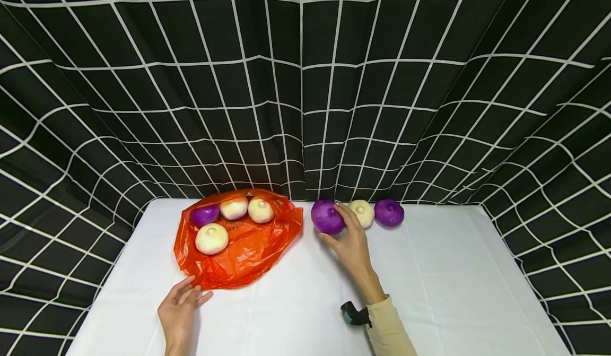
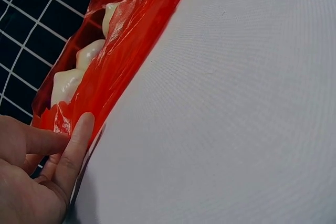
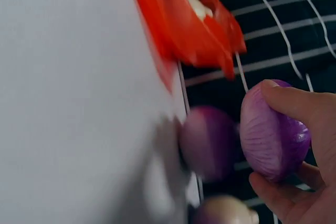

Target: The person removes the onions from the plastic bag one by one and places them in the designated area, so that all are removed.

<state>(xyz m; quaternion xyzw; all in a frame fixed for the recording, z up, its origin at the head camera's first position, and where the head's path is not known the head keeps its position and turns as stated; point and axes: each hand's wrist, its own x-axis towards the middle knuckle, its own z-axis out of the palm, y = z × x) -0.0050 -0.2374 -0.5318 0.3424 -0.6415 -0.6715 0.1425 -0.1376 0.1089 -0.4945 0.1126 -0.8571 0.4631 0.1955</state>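
Observation:
A purple onion (image 1: 328, 217) is gripped between the thumb and fingers of my right hand (image 1: 355, 247). The right wrist view shows this held onion (image 3: 273, 135) raised beside another purple onion (image 3: 207, 142) at the table's edge. To its right in the head view sit a white onion (image 1: 361, 214) and a purple onion (image 1: 389, 213). My left hand (image 1: 179, 311) is at the near left edge of a red plastic bag (image 1: 253, 255), fingers loosely extended. Inside the spread bag lie a purple onion (image 1: 205, 215) and several whitish onions (image 1: 212, 239).
A white-covered table (image 1: 453, 281) carries everything. Black cloth with a white grid (image 1: 382, 80) rises behind and along both sides, close behind the onions and bag. A dark wrist device (image 1: 354, 313) is strapped by the right sleeve (image 1: 389, 327).

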